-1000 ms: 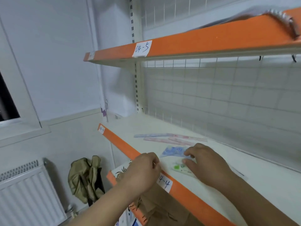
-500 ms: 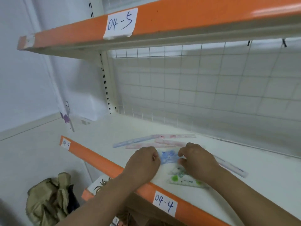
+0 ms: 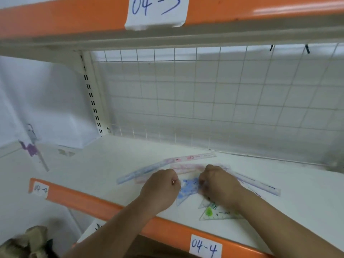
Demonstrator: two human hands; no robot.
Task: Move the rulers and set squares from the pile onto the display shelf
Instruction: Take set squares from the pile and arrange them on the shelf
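Orange-fronted white display shelf [image 3: 115, 157] seen from above and in front, its near edge carrying a white paper label marked "04-4" [image 3: 205, 246]. A white wire-grid back panel [image 3: 204, 99] closes the far side. Above it runs a second orange shelf edge [image 3: 55, 17] with a paper label [image 3: 155, 10].

The left hand [image 3: 160, 189] and right hand [image 3: 218, 185] are side by side over the middle of the shelf, both with fingers curled. Between them lies a blue-printed clear plastic set square [image 3: 187, 189]. The left hand pinches its left edge and the right hand grips its right edge. The fingertips themselves are hidden behind the knuckles.

Just near and right of it, partly under the right wrist, a green-printed clear plastic set square [image 3: 217, 214] lies flat on the shelf.

Beyond the hands lie the straight rulers. A long pink-printed clear ruler [image 3: 189, 158] is farthest back. A blue-printed clear ruler [image 3: 137, 174] slants toward the left. A second pink ruler [image 3: 186, 167] lies just behind the knuckles. A pale ruler [image 3: 260, 185] runs out to the right from behind the right hand. Several of them overlap where they meet.

At the lower left, below shelf level, lies a crumpled khaki cloth bag [image 3: 28, 243].
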